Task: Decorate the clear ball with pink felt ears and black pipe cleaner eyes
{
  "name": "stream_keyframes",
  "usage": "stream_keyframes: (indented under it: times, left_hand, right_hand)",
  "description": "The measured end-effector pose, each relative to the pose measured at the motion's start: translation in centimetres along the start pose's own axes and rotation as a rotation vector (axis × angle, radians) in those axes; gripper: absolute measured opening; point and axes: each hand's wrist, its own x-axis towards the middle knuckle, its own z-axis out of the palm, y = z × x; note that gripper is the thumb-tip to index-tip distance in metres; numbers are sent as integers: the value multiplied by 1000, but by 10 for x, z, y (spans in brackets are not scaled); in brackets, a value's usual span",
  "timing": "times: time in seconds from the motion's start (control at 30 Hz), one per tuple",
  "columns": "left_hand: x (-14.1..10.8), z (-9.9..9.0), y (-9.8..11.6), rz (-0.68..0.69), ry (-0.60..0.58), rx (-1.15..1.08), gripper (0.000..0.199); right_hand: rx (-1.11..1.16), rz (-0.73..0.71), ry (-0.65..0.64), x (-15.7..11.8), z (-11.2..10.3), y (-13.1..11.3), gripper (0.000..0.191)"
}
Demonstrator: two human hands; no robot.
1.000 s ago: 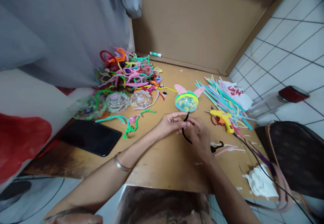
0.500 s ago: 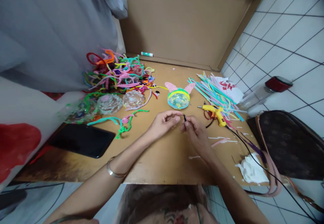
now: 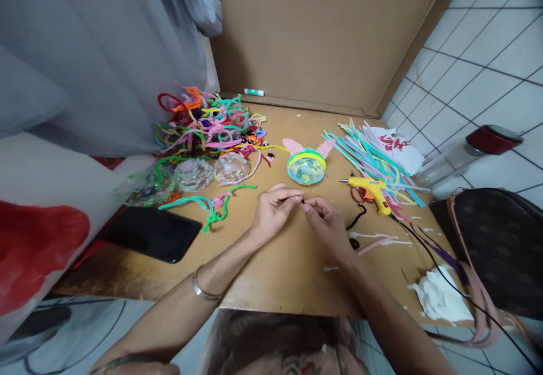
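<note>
My left hand [image 3: 275,211] and right hand [image 3: 330,222] pinched a black pipe cleaner [image 3: 302,201].
Its short visible bit sat between both sets of fingertips, too covered for me to read its long axis; a dark strand [image 3: 358,215] curved beyond the right hand, joined or not I couldn't tell. Straight ahead of the grip, near both hands, stood the eared bowl [image 3: 306,170].

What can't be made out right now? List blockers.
All in the head view:
- Most of the black piece: covered by the fingers of the left hand and right hand.
- Whether the black strand joins it: right hand in the way.
- What the black blob is: too small.
- Right end of the bag: cut off by the right edge.
</note>
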Motion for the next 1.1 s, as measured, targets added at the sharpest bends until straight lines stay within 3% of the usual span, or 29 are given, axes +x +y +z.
stream_keyframes:
  times: [0.17,0.37,0.53,0.73,0.97,1.1]
  left_hand:
    - [-1,-4,-2,53,-33,16,15]
    - [8,-12,-5,-291,-43,-222,39]
    - [3,-9,-5,-367,-181,-184,35]
    - [-4,-4,-6,-169,-149,72,21]
    - [-4,-11,-6,241,-171,392,22]
    - [-5,-13,-8,367,-195,503,23]
  right_hand:
    - [-42,-10,12,-1,0,4,26]
    - [-552,-279,199,-9,-1,17,26]
    - [-759,-389,219,-13,-2,21,30]
    - [-793,-388,234,-13,0,24,26]
    - [-483,-269,191,-10,3,14,21]
    - [-371,-208,185,-12,6,10,19]
